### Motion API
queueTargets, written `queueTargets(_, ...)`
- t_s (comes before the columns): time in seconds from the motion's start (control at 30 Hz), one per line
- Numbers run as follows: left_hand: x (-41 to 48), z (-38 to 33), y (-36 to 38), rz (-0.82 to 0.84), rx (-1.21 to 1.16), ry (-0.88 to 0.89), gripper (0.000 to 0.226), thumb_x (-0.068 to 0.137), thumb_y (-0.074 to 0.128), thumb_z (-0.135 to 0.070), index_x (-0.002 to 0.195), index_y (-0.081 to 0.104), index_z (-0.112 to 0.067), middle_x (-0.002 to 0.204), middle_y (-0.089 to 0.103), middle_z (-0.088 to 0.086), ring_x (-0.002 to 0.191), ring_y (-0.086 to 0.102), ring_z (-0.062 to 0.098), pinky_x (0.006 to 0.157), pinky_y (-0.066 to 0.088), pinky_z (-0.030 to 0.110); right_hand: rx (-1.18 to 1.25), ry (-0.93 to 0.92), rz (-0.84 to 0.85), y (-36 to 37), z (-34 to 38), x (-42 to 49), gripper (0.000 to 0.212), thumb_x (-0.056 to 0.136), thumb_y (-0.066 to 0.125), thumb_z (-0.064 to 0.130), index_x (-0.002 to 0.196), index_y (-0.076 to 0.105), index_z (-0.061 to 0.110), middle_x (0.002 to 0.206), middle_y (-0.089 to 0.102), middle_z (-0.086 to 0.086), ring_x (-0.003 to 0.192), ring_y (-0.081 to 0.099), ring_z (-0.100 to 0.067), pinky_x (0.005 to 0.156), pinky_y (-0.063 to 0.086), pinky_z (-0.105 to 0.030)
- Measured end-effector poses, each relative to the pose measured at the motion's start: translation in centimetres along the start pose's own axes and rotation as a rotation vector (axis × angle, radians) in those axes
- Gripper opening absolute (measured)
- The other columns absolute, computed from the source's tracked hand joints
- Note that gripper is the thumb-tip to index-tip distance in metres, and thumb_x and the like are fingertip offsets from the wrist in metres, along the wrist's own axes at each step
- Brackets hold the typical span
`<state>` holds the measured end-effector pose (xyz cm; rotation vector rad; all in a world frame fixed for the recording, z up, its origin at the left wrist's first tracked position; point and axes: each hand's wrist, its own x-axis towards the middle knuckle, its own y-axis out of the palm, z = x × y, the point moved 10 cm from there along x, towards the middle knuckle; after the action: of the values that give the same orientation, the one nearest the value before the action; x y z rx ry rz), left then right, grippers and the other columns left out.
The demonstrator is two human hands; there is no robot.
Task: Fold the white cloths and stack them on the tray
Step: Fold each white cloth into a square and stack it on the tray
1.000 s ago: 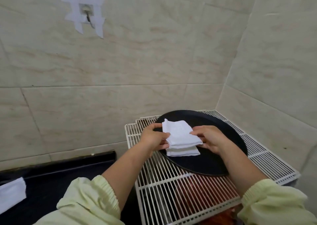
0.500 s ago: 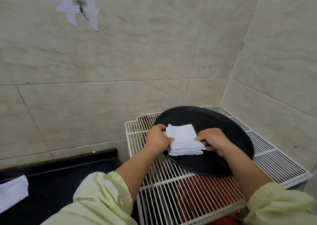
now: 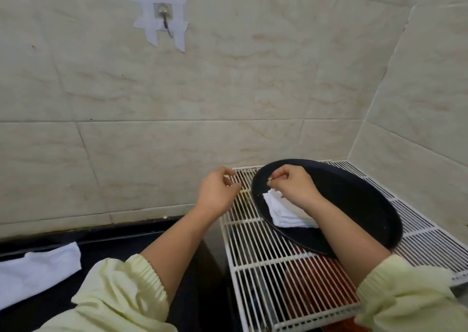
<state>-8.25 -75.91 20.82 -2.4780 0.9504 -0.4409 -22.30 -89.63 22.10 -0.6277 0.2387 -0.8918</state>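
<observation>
Here: left hand (image 3: 217, 195), right hand (image 3: 296, 187), fingers (image 3: 227, 172) loosely curled, empty; one folded stack (image 3: 285, 215) on one tray (image 3: 354, 200); one loose cloth (image 3: 38, 271).

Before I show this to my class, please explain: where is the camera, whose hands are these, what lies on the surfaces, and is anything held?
No machine here: a person works bare-handed, filmed by one camera worn on their head, looking forward and down. The left hand and right hand hover with fingers loosely curled, gripping nothing. A stack of folded white cloths lies on the black tray, which rests on a white wire rack. Another white cloth lies on the dark counter to the left.
</observation>
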Motion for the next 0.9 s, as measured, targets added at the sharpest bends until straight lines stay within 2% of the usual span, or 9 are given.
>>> queueTargets(0.1, -1.1, 4.2, -5.0, -0.05, 0.027, -0.057, 0.026, 0.089, 0.061, -0.018, 0.115, 0.061, -0.012, 0.088, 0.063, 0.001, 0.079, 0.06, 0.018, 0.066, 0.044, 0.026, -0.007, -0.057, 0.071, 5.4, 4.2, 0.3, 0.011, 0.082, 0.068, 0.013, 0.071, 0.064, 0.014, 0.064, 0.058, 0.0, 0.072, 0.059, -0.019, 0.074, 0.05, -0.036)
queueTargets(0.17, -2.1, 8.1, -8.4, -0.098, 0.038, -0.132, 0.025, 0.089, 0.059, -0.015, 0.114, 0.062, -0.011, 0.08, 0.06, -0.003, 0.076, 0.059, 0.018, 0.07, 0.045, 0.027, -0.055, -0.105, 0.152, 10.0, 6.9, 0.0, 0.012, 0.079, 0.067, 0.012, 0.069, 0.062, 0.012, 0.062, 0.052, -0.007, 0.065, 0.052, -0.02, 0.065, 0.043, -0.032)
queueTargets(0.27, -4.1, 14.3, -14.1, -0.178, 0.048, -0.245, 0.026, 0.087, 0.056, -0.011, 0.112, 0.062, -0.01, 0.074, 0.059, -0.004, 0.068, 0.057, 0.016, 0.066, 0.042, 0.026, -0.125, -0.131, 0.278, 18.1, 9.7, -1.0, 0.007, 0.077, 0.065, 0.009, 0.071, 0.061, 0.01, 0.067, 0.048, -0.011, 0.065, 0.049, -0.02, 0.062, 0.04, -0.031)
queueTargets(0.47, -8.2, 24.8, -23.2, -0.194, 0.128, -0.379, 0.025, 0.086, 0.056, -0.013, 0.11, 0.065, -0.01, 0.097, 0.07, 0.007, 0.098, 0.063, 0.026, 0.07, 0.037, 0.022, -0.187, -0.086, 0.446, 33.1, 12.1, -4.8, 0.008, 0.08, 0.065, 0.012, 0.073, 0.067, 0.008, 0.066, 0.055, -0.01, 0.064, 0.053, -0.022, 0.062, 0.044, -0.033)
queueTargets(0.6, -11.2, 31.8, -27.3, -0.124, 0.153, -0.451, 0.023, 0.087, 0.056, -0.015, 0.107, 0.066, -0.01, 0.094, 0.066, 0.003, 0.093, 0.062, 0.021, 0.072, 0.039, 0.021, -0.175, -0.003, 0.497, 41.4, 12.8, -8.4, 0.011, 0.082, 0.065, 0.013, 0.073, 0.059, 0.01, 0.067, 0.056, -0.009, 0.066, 0.055, -0.022, 0.064, 0.045, -0.033)
queueTargets(0.7, -13.3, 37.9, -30.1, -0.1, 0.155, -0.531, 0.025, 0.086, 0.058, -0.02, 0.11, 0.065, -0.016, 0.108, 0.067, 0.001, 0.103, 0.06, 0.018, 0.076, 0.041, 0.022, -0.166, 0.049, 0.508, 47.1, 13.0, -11.0, 0.01, 0.081, 0.065, 0.013, 0.074, 0.057, 0.012, 0.069, 0.058, -0.007, 0.067, 0.055, -0.02, 0.065, 0.047, -0.033)
queueTargets(0.8, -15.0, 42.7, -32.3, -0.077, 0.21, -0.595, 0.031, 0.085, 0.059, -0.026, 0.116, 0.064, -0.019, 0.122, 0.062, 0.005, 0.115, 0.055, 0.024, 0.087, 0.045, 0.029, -0.164, 0.102, 0.519, 51.5, 12.7, -13.0, 0.011, 0.081, 0.065, 0.013, 0.073, 0.057, 0.013, 0.071, 0.061, -0.003, 0.072, 0.059, -0.021, 0.069, 0.052, -0.035)
queueTargets(0.9, -16.2, 46.3, -33.8, -0.065, 0.252, -0.67, 0.04, 0.088, 0.057, -0.026, 0.127, 0.056, -0.017, 0.13, 0.049, 0.013, 0.122, 0.045, 0.031, 0.094, 0.042, 0.035, -0.186, 0.135, 0.527, 54.6, 12.1, -14.2, 0.011, 0.082, 0.063, 0.012, 0.072, 0.059, 0.011, 0.074, 0.062, -0.006, 0.075, 0.06, -0.024, 0.071, 0.052, -0.036)
